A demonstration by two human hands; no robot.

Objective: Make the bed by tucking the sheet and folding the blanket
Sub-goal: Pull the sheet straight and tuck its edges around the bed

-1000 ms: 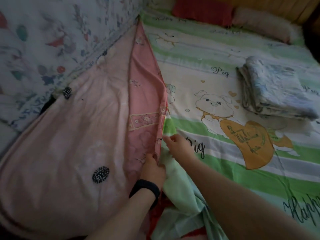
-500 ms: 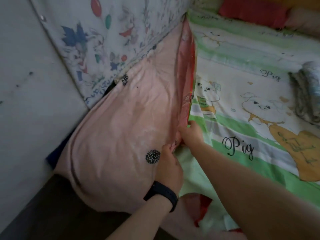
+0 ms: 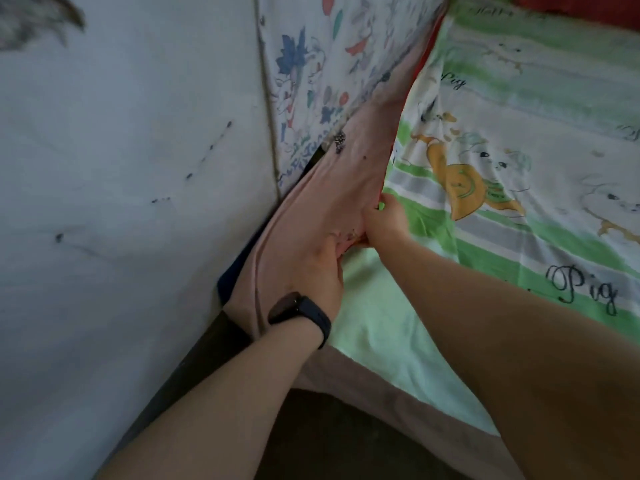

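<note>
Grey-white wall (image 3: 121,202), marked with dark specks, fills the area left of the pink mattress (image 3: 329,188). The sheet (image 3: 519,133), green and white stripes with cartoon pigs and the word "Pig", spreads to the right of the mattress' edge. A plain pale-green part of it hangs down below that edge, toward the camera. The mattress side stands tilted up on edge between wall and sheet, showing its pale pink face with a dark tufting button. A printed cloth (image 3: 311,64) with blue and red figures hangs against the wall just above and behind the mattress. A red pillow (image 3: 571,5) is partly visible at the far end of the sheet, well away from the raised mattress part. The left hand (image 3: 318,268) lies against the pink face at the mattress' lower edge, thumb and fingers closed around that edge. The right hand (image 3: 384,220), just above and touching the left, has its fingers curled on the sheet's border where it meets the mattress edge; its fingertips are hidden in the fold. A black wristband (image 3: 299,315) sits on the left wrist, below the mattress' corner.
</note>
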